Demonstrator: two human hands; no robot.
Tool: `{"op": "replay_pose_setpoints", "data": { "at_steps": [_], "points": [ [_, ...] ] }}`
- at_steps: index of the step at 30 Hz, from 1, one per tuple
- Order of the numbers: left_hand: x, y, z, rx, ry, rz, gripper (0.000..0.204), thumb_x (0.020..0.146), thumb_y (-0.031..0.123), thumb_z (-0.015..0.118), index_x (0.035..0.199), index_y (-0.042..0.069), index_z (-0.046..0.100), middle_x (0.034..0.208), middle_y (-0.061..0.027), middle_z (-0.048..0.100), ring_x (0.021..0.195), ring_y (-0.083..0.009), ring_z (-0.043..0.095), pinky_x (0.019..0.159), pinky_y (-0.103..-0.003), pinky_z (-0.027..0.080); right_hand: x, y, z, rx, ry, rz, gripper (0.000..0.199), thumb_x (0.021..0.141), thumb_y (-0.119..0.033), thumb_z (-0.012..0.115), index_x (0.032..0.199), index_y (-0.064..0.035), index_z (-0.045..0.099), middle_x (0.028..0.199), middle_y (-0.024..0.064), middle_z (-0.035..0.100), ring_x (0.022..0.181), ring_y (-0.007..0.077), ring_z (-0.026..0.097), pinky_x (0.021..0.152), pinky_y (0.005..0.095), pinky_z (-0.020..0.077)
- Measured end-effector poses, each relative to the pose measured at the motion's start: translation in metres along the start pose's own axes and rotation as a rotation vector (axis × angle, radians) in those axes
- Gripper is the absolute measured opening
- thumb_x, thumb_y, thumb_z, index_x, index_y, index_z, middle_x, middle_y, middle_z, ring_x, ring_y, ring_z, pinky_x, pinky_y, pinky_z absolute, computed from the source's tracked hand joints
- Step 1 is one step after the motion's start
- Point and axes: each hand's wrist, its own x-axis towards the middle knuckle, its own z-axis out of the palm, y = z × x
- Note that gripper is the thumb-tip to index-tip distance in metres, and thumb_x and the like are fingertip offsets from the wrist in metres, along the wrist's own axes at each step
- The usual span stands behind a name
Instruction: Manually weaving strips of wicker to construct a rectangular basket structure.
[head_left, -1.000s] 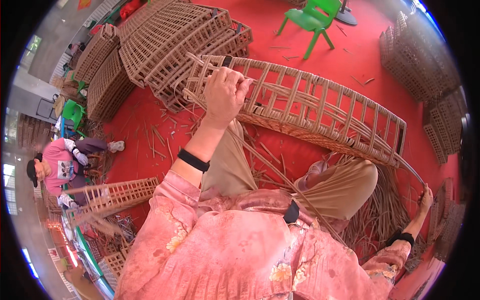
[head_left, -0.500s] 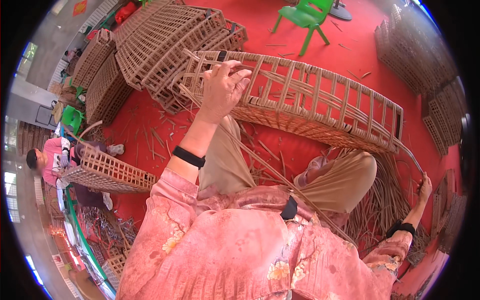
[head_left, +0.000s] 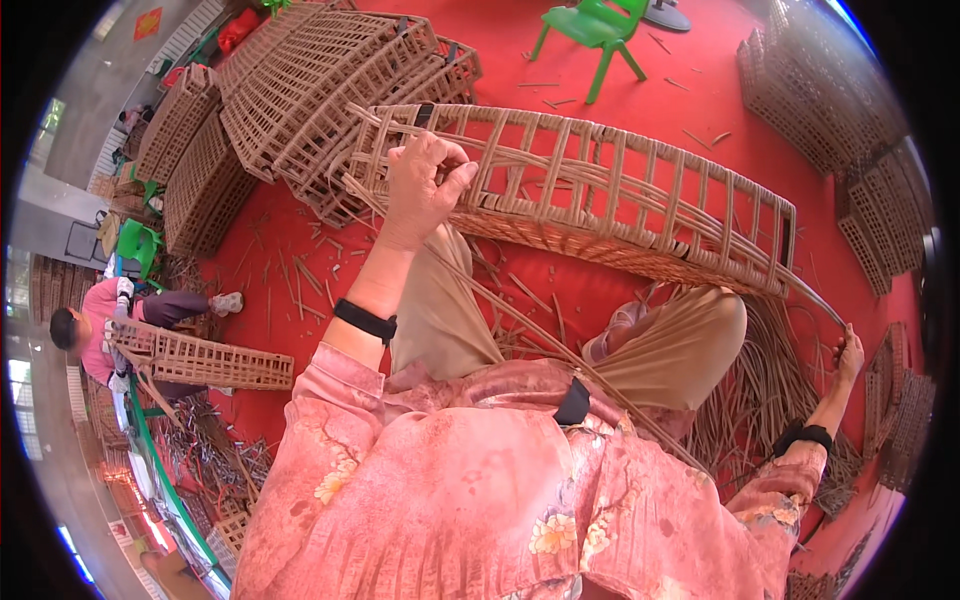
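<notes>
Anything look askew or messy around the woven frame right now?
Mostly litter: short cane offcuts lie scattered over the red floor beside the woven frame. Loose strands stick out unwoven at the frame's end by the left hand. The right hand holds one long strand. No visible damage.

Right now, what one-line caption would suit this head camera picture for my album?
Seated on a red floor, left hand at a long wicker frame, right hand pulling a cane strand.

The wicker frame (head_left: 600,200) by the left hand (head_left: 420,185) was tan; the floor (head_left: 700,110) red; the chair (head_left: 595,30) green; the sleeve (head_left: 400,470) pink floral.
</notes>
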Motion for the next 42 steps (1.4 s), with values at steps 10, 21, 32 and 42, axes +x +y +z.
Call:
{"op": "replay_pose_setpoints", "data": {
  "at_steps": [10,21,32,42],
  "points": [
    [0.005,0.047,0.02,0.227,0.111,0.267,0.018,0.086,0.026,0.072,0.097,0.014,0.067,0.088,-0.0006,0.059,0.088,-0.0233,0.056,0.084,-0.038,0.04,-0.009,-0.005,0.007,0.041,-0.001,-0.023,0.03,0.092,-0.044,0.071,0.079,-0.0184,0.063,0.06,-0.0088,0.054,0.044,0.0018,0.047,0.036,0.0178,0.0321],
    [0.022,0.065,0.027,0.232,-0.038,0.429,0.023,0.085,0.031,0.073,0.099,0.013,0.069,0.089,-0.0011,0.058,0.086,-0.0214,0.055,0.082,-0.039,0.04,-0.014,-0.006,0.007,0.088,0.004,-0.018,0.028,0.092,-0.041,0.071,0.079,-0.018,0.063,0.06,-0.0082,0.055,0.043,0.0015,0.049,0.034,0.0176,0.0321],
    [0.023,0.059,0.037,0.055,-0.04,0.199,0.02,0.084,0.031,0.076,0.086,0.011,0.074,0.079,0.0,0.056,0.081,-0.0208,0.055,0.076,-0.039,0.039,-0.032,-0.017,0.011,0.174,0.001,0.001,0.026,0.093,-0.036,0.071,0.08,-0.015,0.063,0.059,-0.0066,0.055,0.043,0.0035,0.048,0.037,0.018,0.0348],
    [0.018,0.096,0.066,0.067,0.019,0.359,0.02,0.08,0.026,0.078,0.094,0.014,0.07,0.089,0.0001,0.059,0.086,-0.0217,0.056,0.08,-0.039,0.041,-0.033,-0.031,0.002,0.089,0.036,-0.009,0.026,0.092,-0.039,0.072,0.086,-0.0151,0.066,0.062,-0.0068,0.056,0.045,0.0025,0.049,0.037,0.0183,0.0332]
  ]
}}
